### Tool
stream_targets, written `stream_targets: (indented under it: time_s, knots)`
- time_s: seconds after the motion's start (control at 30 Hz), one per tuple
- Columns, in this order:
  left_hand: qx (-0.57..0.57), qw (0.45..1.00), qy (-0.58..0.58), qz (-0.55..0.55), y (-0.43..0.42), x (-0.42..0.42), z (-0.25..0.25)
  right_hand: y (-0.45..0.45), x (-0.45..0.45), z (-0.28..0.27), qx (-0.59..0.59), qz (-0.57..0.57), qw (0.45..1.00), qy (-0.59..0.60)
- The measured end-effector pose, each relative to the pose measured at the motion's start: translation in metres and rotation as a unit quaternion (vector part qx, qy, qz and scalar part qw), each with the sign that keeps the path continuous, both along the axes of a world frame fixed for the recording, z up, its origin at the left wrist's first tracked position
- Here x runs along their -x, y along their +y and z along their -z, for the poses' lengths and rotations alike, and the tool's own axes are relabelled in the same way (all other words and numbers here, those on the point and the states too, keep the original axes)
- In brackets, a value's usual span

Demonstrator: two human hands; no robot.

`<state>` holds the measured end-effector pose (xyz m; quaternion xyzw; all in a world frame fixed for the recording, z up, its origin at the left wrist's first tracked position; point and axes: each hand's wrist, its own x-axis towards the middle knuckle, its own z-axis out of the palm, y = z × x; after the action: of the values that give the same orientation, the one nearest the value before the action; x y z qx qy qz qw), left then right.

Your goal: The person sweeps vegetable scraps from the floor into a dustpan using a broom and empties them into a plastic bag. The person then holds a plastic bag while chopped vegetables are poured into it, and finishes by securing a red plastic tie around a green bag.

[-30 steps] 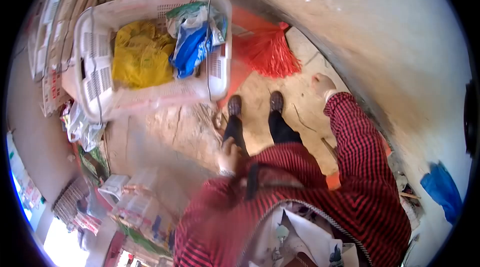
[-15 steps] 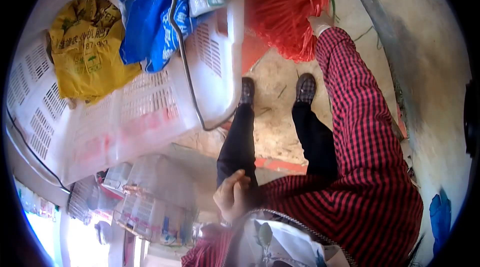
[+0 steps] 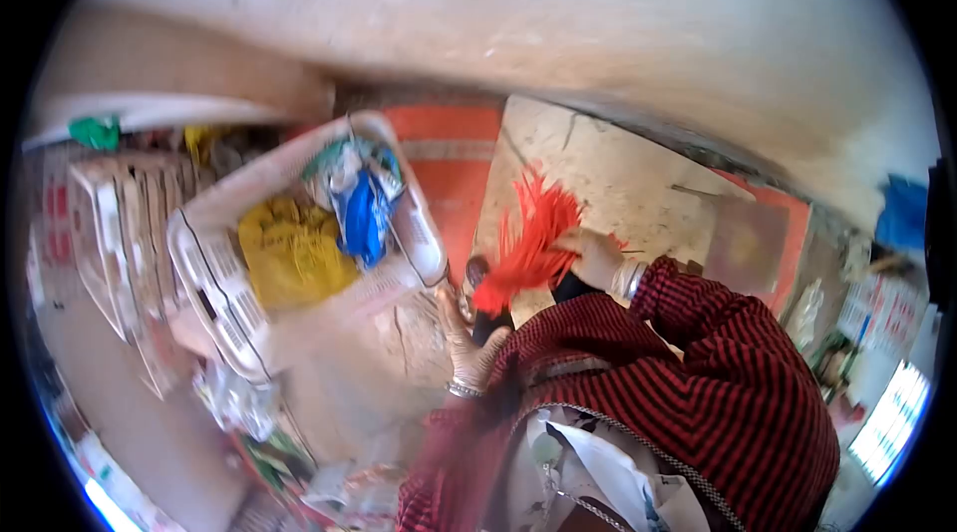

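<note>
A bunched, crinkled red plastic bag point(image 3: 533, 241) hangs from my right hand point(image 3: 595, 258), its edge fanned out like a fringe; the fingers are closed on it. My left hand point(image 3: 469, 345) is open, fingers stretched towards the near right corner of a white slatted plastic crate point(image 3: 424, 245); whether it touches the crate, I cannot tell. Inside that crate lie a yellow printed bag point(image 3: 294, 258) and a blue bag point(image 3: 366, 223), with white and green plastic beside them.
Behind the crate, red-orange flooring point(image 3: 444, 188) meets a pale floor slab point(image 3: 618, 163). A wall point(image 3: 558, 13) runs along the back. More stacked crates point(image 3: 125, 208) stand at the left. Clear plastic point(image 3: 239, 402) lies below the crate, and a blue thing point(image 3: 909, 213) is at the right.
My right hand has drawn the red bag in from farther out, closer to my body. My left hand has gone from curled to stretched out beside the crate. The view has turned and widened.
</note>
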<state>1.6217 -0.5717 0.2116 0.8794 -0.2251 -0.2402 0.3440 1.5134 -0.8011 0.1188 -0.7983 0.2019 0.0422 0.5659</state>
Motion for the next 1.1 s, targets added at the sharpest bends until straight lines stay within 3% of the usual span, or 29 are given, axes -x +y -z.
stream_targets:
  time_s: [0.03,0.1,0.13,0.2,0.23,0.3,0.43,0.5,0.57,0.6,0.63,0.67,0.73,0.8,0.9,0.97,1.03,1.1]
  knots:
    - [0.036,0.995,-0.011,0.094,-0.029,0.009,-0.034,0.001,0.023,-0.023,0.0,0.006,1.0,-0.027]
    - [0.101,0.96,0.249,0.078,-0.055,0.025,-0.062,0.01,0.055,-0.053,-0.012,0.019,0.998,-0.057]
    - [0.081,0.969,0.134,0.189,-0.06,0.015,-0.062,0.017,0.056,-0.062,-0.006,0.039,0.998,-0.053]
    - [0.089,0.949,-0.001,0.304,-0.092,0.034,-0.094,0.025,0.081,-0.097,-0.029,0.038,0.998,-0.035]
    - [0.121,0.939,-0.014,0.323,-0.11,0.037,-0.11,0.041,0.089,-0.071,0.0,0.044,0.994,-0.095]
    - [0.174,0.875,-0.018,0.452,-0.12,0.031,-0.109,0.049,0.095,-0.109,0.014,0.097,0.991,-0.089]
    - [0.188,0.846,0.111,0.486,-0.114,0.05,-0.13,0.083,0.126,-0.138,-0.038,0.215,0.975,-0.03]
    - [0.112,0.9,0.18,0.381,-0.113,0.065,-0.13,0.086,0.16,-0.157,-0.019,0.223,0.974,0.041]
    - [0.151,0.918,0.175,0.323,-0.121,0.099,-0.156,0.101,0.205,-0.175,0.029,0.306,0.951,-0.034]
    - [0.149,0.902,0.113,0.388,-0.157,0.105,-0.138,0.08,0.219,-0.161,0.029,0.346,0.937,-0.028]
    - [0.135,0.896,0.047,0.421,-0.21,0.086,-0.087,0.03,0.207,-0.113,0.009,0.355,0.935,-0.021]
    - [0.177,0.894,0.002,0.412,-0.217,0.122,-0.103,0.002,0.25,-0.119,0.054,0.338,0.938,-0.062]
    - [0.153,0.916,0.174,0.327,-0.25,0.135,-0.08,-0.026,0.29,-0.109,0.049,0.433,0.896,-0.088]
    - [0.108,0.9,0.205,0.37,-0.289,0.152,-0.046,-0.038,0.339,-0.08,0.017,0.466,0.885,-0.015]
    - [0.051,0.874,0.161,0.455,-0.311,0.222,0.012,-0.011,0.427,-0.042,-0.046,0.482,0.863,0.141]
    - [0.08,0.863,0.151,0.475,-0.325,0.283,0.02,0.015,0.482,-0.038,-0.111,0.494,0.838,0.203]
    - [0.008,0.835,0.151,0.53,-0.336,0.341,0.033,0.055,0.532,-0.007,-0.12,0.531,0.803,0.243]
    - [0.051,0.799,0.128,0.586,-0.333,0.396,0.037,0.089,0.574,-0.002,-0.162,0.568,0.754,0.287]
